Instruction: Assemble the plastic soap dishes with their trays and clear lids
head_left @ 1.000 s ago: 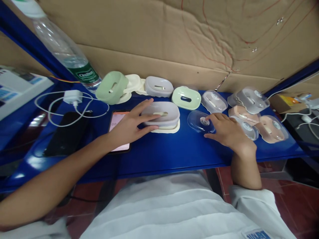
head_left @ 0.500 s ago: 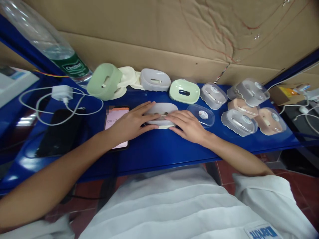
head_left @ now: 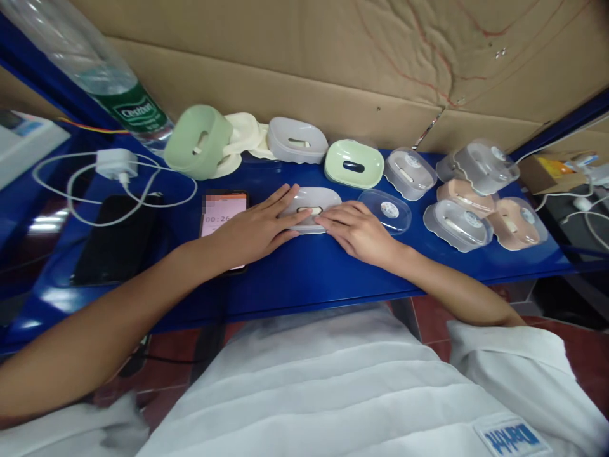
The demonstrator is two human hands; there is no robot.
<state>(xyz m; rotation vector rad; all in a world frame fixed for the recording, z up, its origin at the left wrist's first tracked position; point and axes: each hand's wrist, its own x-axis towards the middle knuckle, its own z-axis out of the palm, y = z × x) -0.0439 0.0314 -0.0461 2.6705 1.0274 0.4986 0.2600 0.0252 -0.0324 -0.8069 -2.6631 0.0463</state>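
A pale grey oval soap dish point(head_left: 325, 196) with a slot in its middle sits on the blue shelf, a light-coloured piece showing in the slot. My left hand point(head_left: 266, 222) spans its left end, thumb along the near rim, fingers stretched towards the far rim and one fingertip by the slot. At the right end, my right hand point(head_left: 359, 231) has its fingers bent together over the dish, fingertips near the slot. The right thumb is beside the near rim. Beyond the right hand lies a clear lid point(head_left: 380, 209) with a round sticker. My hands hide both ends of the dish.
Along the back stand a green box point(head_left: 193, 149), cream flat pieces point(head_left: 242, 130), a grey dish point(head_left: 285, 143) and a green dish point(head_left: 342, 178). Several lidded boxes point(head_left: 457, 225) crowd the right. A phone point(head_left: 221, 212), charger point(head_left: 114, 163) and water bottle point(head_left: 128, 101) are left.
My right fingers have drawn slightly right and the slot now shows more clearly. Both hands stay at the dish. The view has shifted a little.
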